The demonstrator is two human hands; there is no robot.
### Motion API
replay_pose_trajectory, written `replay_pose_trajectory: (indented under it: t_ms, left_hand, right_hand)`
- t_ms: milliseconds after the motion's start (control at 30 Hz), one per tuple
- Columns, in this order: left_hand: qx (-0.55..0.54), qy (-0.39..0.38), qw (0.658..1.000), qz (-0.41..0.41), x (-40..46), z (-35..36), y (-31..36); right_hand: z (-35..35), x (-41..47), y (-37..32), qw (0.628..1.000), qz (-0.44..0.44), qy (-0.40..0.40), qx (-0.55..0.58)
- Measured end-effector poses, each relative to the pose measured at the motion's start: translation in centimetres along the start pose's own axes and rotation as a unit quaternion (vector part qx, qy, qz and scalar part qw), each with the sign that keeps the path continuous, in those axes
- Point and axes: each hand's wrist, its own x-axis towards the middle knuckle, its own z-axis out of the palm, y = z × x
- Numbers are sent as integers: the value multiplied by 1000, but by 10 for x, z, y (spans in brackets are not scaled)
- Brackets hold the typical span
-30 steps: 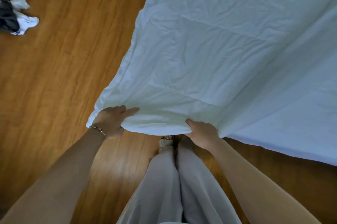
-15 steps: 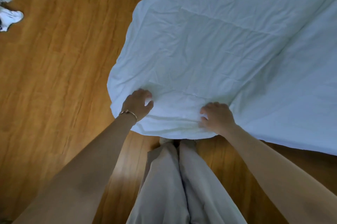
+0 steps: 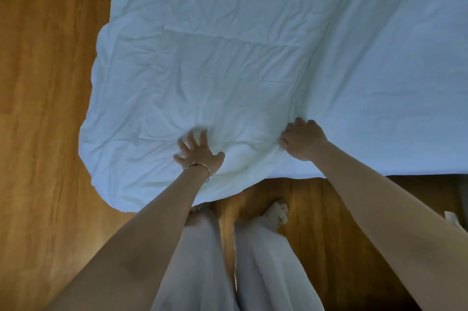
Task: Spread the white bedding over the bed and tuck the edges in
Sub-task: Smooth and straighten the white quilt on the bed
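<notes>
While left hand (image 3: 198, 152) presses white bedding (image 3: 253, 70) with fingers splayed, right hand (image 3: 302, 140) grips its fold.

The bedding (image 3: 253, 57) lies over the bed, its near-left corner hanging above the wooden floor (image 3: 45, 108). On its near edge rest the left hand (image 3: 200, 152), and the right hand (image 3: 302, 140) to its right.

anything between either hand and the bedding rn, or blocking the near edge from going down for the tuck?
Nothing visible. The left hand lies spread flat on the white bedding; the right hand grips a fold of it near the edge. Below that edge only wooden floor and the person's legs show.
</notes>
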Motion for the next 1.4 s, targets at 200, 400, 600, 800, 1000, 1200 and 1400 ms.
replay_pose_trajectory:
  t_ms: [200,400,600,800,1000,1200,1400]
  left_hand:
    - [-56,-27,988,142,-10,17,131]
    - [-260,-44,964,28,1,32,257]
    - [-457,43,887,-45,44,13,324]
    - [-529,34,848,13,90,-25,376]
    - [-472,-13,879,68,139,-47,427]
    - [-451,7,881,143,154,-32,459]
    - [-389,34,885,253,116,-4,481]
  right_hand:
    - [13,7,78,996,-61,45,-48]
    - [10,32,166,989,-94,96,-63]
    - [39,45,248,988,-125,58,64]
    - [40,84,296,938,-127,71,316]
    - [13,126,324,935,-137,145,293]
    - [-9,167,370,963,-158,178,127]
    - [-54,206,422,954,-218,63,-195]
